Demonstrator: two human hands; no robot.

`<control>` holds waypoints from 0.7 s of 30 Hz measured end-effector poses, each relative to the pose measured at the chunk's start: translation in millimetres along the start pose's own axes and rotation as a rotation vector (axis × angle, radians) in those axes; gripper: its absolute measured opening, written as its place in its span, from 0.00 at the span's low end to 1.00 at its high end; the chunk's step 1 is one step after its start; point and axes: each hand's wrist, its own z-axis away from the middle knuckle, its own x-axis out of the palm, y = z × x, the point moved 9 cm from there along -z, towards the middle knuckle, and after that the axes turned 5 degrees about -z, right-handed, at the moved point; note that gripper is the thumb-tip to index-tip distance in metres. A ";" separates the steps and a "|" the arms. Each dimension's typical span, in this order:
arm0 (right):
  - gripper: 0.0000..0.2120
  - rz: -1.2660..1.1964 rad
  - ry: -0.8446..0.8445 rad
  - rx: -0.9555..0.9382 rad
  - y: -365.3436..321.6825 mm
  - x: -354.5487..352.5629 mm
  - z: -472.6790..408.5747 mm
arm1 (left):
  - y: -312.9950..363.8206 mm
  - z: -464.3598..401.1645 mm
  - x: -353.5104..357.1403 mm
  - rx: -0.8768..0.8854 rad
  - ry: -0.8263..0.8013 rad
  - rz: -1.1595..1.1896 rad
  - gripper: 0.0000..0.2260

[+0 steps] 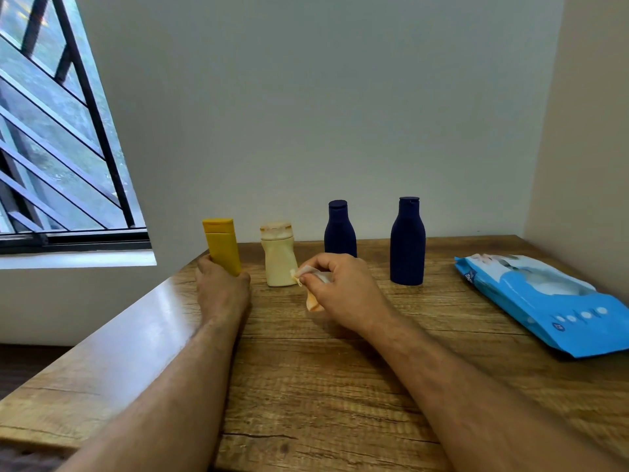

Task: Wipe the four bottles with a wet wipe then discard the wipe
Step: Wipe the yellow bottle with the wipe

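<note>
Four bottles stand in a row at the back of the wooden table (340, 386). At the left is a yellow bottle (221, 245), tilted slightly, with my left hand (221, 291) closed around its base. A cream bottle (278, 257) stands upright beside it. A small dark blue bottle (339, 229) and a taller dark blue bottle (407, 241) stand further right. My right hand (340, 287) pinches a crumpled wet wipe (311, 284), stained orange, just right of the cream bottle's base and low over the table.
A blue pack of wet wipes (551, 304) lies flat at the table's right side, near the beige wall. A barred window (58, 131) is at the left, beyond the table's left edge. A grey wall runs right behind the bottles.
</note>
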 end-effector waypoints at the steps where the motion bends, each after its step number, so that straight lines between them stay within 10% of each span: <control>1: 0.07 0.003 -0.003 -0.003 -0.1 0.4 -0.6 | -1.7 -2.3 0.1 -0.011 0.004 -0.007 0.31; 21: 0.09 0.014 -0.014 0.003 8.6 -1.7 -2.9 | -11.0 -5.5 14.9 -0.080 -0.031 -0.159 0.32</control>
